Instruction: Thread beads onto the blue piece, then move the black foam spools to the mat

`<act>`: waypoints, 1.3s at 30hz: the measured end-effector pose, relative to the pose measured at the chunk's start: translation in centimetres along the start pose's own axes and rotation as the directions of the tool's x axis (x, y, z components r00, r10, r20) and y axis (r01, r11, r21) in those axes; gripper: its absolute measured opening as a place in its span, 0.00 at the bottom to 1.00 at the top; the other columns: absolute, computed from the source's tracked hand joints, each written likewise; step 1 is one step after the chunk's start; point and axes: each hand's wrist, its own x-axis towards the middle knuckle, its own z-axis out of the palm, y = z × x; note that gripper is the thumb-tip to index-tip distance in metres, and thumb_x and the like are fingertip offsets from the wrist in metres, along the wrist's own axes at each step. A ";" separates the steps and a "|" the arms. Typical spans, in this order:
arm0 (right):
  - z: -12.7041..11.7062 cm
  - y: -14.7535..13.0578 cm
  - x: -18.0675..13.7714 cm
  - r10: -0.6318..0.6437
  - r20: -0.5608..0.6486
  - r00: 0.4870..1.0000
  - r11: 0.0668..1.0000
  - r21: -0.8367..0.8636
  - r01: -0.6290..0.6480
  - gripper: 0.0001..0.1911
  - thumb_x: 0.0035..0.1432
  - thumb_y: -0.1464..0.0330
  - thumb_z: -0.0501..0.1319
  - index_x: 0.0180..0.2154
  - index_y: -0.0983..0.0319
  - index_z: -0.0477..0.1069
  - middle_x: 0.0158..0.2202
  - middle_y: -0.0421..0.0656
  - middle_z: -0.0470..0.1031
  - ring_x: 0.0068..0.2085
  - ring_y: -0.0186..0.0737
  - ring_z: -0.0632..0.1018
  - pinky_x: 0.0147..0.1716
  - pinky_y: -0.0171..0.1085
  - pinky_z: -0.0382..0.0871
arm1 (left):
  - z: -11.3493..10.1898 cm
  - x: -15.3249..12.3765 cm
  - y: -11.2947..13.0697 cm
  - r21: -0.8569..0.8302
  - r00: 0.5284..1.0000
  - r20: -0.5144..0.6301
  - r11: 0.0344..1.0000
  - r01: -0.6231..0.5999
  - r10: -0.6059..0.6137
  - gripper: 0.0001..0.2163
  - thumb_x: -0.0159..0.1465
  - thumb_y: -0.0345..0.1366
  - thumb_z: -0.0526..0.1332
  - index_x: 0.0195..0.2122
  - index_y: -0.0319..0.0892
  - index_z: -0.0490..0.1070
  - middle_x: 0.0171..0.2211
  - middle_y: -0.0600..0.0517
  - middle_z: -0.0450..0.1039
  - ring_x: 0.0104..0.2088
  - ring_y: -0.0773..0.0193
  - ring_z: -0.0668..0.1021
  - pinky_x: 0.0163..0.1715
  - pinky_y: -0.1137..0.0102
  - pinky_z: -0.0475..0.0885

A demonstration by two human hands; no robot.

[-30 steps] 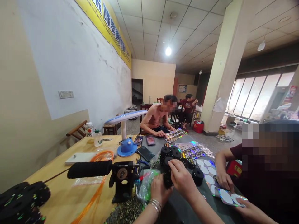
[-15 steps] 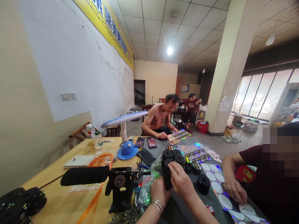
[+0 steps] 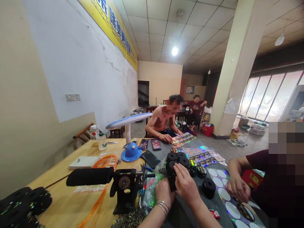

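Observation:
Several round black foam spools (image 3: pixel 172 156), each with a hole in its middle, stand stacked in a cluster in front of me. My left hand (image 3: pixel 163 192), bangles at the wrist, is closed around the lower left of the nearest stack. From the right, my right hand (image 3: pixel 186 185) grips the same stack, fingers lying along its upper side. The parts of the spools behind my fingers are hidden. One loose black foam spool (image 3: pixel 208 187) sits to the right of my hands. Left of them is a clear plastic bag (image 3: pixel 150 190) with green contents.
A black winder with a foam grip (image 3: pixel 90 176) stands left, near a blue lamp (image 3: pixel 131 152) and orange line (image 3: pixel 104 161). More spools (image 3: pixel 22 205) lie far left. Co-workers handle sticker sheets (image 3: pixel 184 140) opposite and at right; a phone (image 3: pixel 150 159) lies behind the bag.
My view has shifted slightly, while both hands keep hold of the spool stack. At right, the co-worker's hand has lifted back, and a black-and-gold label now shows on the sheet.

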 end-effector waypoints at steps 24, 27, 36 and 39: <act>-4.9 -8.9 1.1 -0.152 -0.148 0.977 0.977 0.127 0.171 0.25 0.63 0.69 0.52 0.62 0.61 0.58 0.54 0.48 0.71 0.56 0.47 0.71 0.52 0.47 0.69 | -11.0 -14.0 -6.3 -0.185 0.951 -0.086 0.933 -0.308 0.297 0.20 0.57 0.41 0.61 0.51 0.43 0.70 0.48 0.43 0.74 0.48 0.49 0.73 0.50 0.57 0.67; -4.8 -13.9 2.6 -0.234 -0.151 0.961 0.923 0.276 0.268 0.25 0.62 0.69 0.54 0.60 0.61 0.60 0.53 0.47 0.72 0.56 0.47 0.71 0.52 0.45 0.70 | -14.3 -16.7 -11.0 -0.170 0.967 -0.222 0.972 -0.162 0.123 0.11 0.62 0.43 0.57 0.40 0.46 0.73 0.38 0.44 0.75 0.42 0.53 0.75 0.43 0.62 0.70; 1.1 -30.5 6.9 -0.432 -0.105 0.896 0.743 0.522 0.419 0.23 0.59 0.74 0.54 0.56 0.62 0.65 0.52 0.48 0.74 0.53 0.46 0.74 0.47 0.41 0.76 | -21.1 -23.2 -29.9 -0.223 0.688 -0.601 0.912 0.344 -0.406 0.08 0.61 0.40 0.56 0.38 0.43 0.68 0.34 0.46 0.75 0.36 0.56 0.76 0.39 0.65 0.71; 3.1 -34.6 8.8 -0.429 -0.029 0.903 0.741 0.560 0.370 0.23 0.59 0.74 0.52 0.56 0.64 0.66 0.53 0.51 0.73 0.53 0.48 0.74 0.49 0.46 0.75 | -22.3 -22.9 -32.3 -0.219 0.682 -0.567 0.883 0.415 -0.462 0.15 0.60 0.39 0.58 0.47 0.39 0.68 0.43 0.43 0.76 0.45 0.54 0.76 0.47 0.65 0.69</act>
